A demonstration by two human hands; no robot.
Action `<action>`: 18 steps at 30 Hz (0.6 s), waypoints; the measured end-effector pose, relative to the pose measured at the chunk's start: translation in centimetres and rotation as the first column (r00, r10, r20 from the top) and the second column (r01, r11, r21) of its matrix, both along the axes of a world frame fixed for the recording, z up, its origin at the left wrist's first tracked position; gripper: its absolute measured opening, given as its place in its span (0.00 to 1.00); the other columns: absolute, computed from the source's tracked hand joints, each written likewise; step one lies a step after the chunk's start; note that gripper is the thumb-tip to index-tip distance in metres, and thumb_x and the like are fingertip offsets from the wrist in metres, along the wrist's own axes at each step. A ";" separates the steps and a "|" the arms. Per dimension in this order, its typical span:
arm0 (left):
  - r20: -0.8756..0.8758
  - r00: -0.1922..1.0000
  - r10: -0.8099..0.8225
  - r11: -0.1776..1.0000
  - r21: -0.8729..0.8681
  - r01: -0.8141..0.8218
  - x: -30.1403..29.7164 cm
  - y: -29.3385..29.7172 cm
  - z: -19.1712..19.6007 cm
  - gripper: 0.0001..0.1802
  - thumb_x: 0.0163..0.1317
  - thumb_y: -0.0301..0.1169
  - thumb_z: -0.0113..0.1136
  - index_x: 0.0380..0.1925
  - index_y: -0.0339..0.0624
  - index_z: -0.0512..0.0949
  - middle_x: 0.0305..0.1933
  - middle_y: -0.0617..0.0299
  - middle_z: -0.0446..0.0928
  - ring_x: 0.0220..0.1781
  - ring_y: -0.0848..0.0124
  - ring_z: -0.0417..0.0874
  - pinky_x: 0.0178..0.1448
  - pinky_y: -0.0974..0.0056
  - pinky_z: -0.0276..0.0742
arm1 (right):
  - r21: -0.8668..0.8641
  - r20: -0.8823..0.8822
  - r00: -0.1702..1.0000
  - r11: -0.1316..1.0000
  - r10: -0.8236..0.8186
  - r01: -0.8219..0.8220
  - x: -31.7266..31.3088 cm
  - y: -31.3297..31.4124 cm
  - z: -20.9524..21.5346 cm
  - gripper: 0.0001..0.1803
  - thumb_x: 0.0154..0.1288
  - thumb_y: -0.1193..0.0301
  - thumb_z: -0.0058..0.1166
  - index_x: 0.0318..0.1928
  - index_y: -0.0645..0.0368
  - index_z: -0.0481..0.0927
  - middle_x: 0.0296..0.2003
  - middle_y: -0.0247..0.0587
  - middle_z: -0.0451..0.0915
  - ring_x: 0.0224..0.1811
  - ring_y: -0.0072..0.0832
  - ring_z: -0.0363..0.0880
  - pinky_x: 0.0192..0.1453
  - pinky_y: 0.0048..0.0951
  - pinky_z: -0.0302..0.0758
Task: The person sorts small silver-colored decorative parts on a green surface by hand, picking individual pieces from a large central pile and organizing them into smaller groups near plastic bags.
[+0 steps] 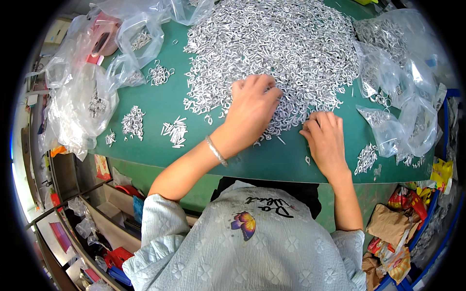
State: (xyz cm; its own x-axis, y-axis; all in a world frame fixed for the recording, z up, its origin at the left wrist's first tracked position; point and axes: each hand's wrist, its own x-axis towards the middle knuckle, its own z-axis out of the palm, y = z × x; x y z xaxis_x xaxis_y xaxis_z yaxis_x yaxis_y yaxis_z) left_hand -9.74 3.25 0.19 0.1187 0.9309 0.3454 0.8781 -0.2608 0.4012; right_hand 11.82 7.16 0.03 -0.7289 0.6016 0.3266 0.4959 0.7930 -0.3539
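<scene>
A big heap of small silvery metal hook-like parts covers the far middle of a green table. My left hand lies palm down on the heap's near edge, fingers spread into the parts; a silver bracelet sits on that wrist. My right hand rests at the heap's near right edge with the fingers curled and pinching at some parts; what is between them is hidden. Small sorted piles and a row of straight pieces lie to the left.
Clear plastic bags with more metal parts lie at the left and right of the table. A pink tape roll sits in a bag at far left. Shelves with boxes stand lower left; a bin of crumpled wrappers stands lower right.
</scene>
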 end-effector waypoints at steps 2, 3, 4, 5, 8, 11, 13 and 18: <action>-0.036 0.997 -0.061 0.997 0.035 0.062 0.7 1.0 -0.2 0.10 0.55 0.27 0.66 0.38 0.45 0.81 0.46 0.64 0.74 0.51 0.64 0.74 0.55 0.56 0.62 | -0.029 0.000 1.000 0.999 0.018 -0.018 0.2 0.3 -0.6 0.09 0.55 0.75 0.63 0.36 0.57 0.77 0.34 0.36 0.73 0.41 0.34 0.71 0.46 0.35 0.65; -0.106 0.991 -0.077 0.997 0.014 0.079 0.9 1.5 -0.2 0.08 0.56 0.28 0.65 0.37 0.46 0.82 0.43 0.65 0.75 0.48 0.65 0.74 0.52 0.57 0.61 | -0.023 -0.019 1.000 1.000 0.019 -0.019 0.2 0.3 -0.5 0.09 0.55 0.75 0.63 0.36 0.57 0.77 0.34 0.36 0.74 0.40 0.34 0.72 0.46 0.35 0.65; -0.153 0.984 -0.093 0.996 -0.020 0.091 0.9 2.0 -0.2 0.07 0.57 0.28 0.65 0.37 0.46 0.82 0.42 0.65 0.74 0.47 0.65 0.74 0.51 0.57 0.62 | -0.015 -0.040 0.999 1.000 0.021 -0.021 0.2 0.4 -0.4 0.09 0.55 0.75 0.64 0.36 0.58 0.77 0.34 0.37 0.75 0.39 0.35 0.72 0.45 0.35 0.65; -0.200 0.973 -0.111 0.993 -0.055 0.102 1.0 2.3 -0.1 0.06 0.57 0.28 0.64 0.36 0.46 0.82 0.40 0.65 0.74 0.46 0.65 0.74 0.50 0.57 0.62 | -0.008 -0.060 0.998 1.000 0.021 -0.022 0.3 0.5 -0.4 0.10 0.55 0.75 0.64 0.36 0.58 0.78 0.33 0.37 0.75 0.38 0.35 0.72 0.45 0.35 0.65; -0.293 0.942 -0.162 0.985 -0.111 0.134 1.0 3.0 0.7 0.06 0.57 0.28 0.61 0.35 0.46 0.82 0.37 0.65 0.73 0.43 0.66 0.74 0.46 0.58 0.64 | -0.112 -0.169 0.982 0.992 -0.083 0.065 1.8 1.3 1.0 0.10 0.54 0.76 0.66 0.36 0.60 0.78 0.30 0.37 0.78 0.34 0.35 0.73 0.43 0.35 0.65; -0.349 0.916 -0.200 0.979 -0.104 0.175 1.0 3.5 0.6 0.07 0.55 0.26 0.58 0.33 0.46 0.82 0.35 0.64 0.73 0.42 0.66 0.74 0.44 0.60 0.65 | -0.373 -0.086 0.990 0.925 -0.113 0.074 4.3 1.3 2.7 0.09 0.52 0.77 0.67 0.32 0.62 0.79 0.28 0.37 0.79 0.32 0.34 0.74 0.41 0.33 0.65; -0.346 0.912 -0.219 0.976 -0.095 0.198 0.9 3.6 0.7 0.07 0.53 0.25 0.58 0.32 0.45 0.81 0.35 0.63 0.73 0.42 0.66 0.75 0.43 0.60 0.66 | -0.448 -0.019 0.996 0.891 -0.089 0.071 5.5 0.9 2.8 0.08 0.53 0.78 0.66 0.33 0.63 0.80 0.30 0.39 0.79 0.32 0.35 0.74 0.42 0.34 0.67; -0.357 0.904 -0.237 0.971 -0.123 0.207 1.1 3.3 0.8 0.03 0.56 0.25 0.58 0.31 0.43 0.78 0.35 0.62 0.72 0.42 0.64 0.74 0.43 0.60 0.66 | -0.529 -0.057 0.988 0.843 -0.145 0.093 6.4 0.3 2.8 0.08 0.54 0.80 0.65 0.36 0.66 0.80 0.32 0.42 0.77 0.34 0.37 0.76 0.40 0.35 0.72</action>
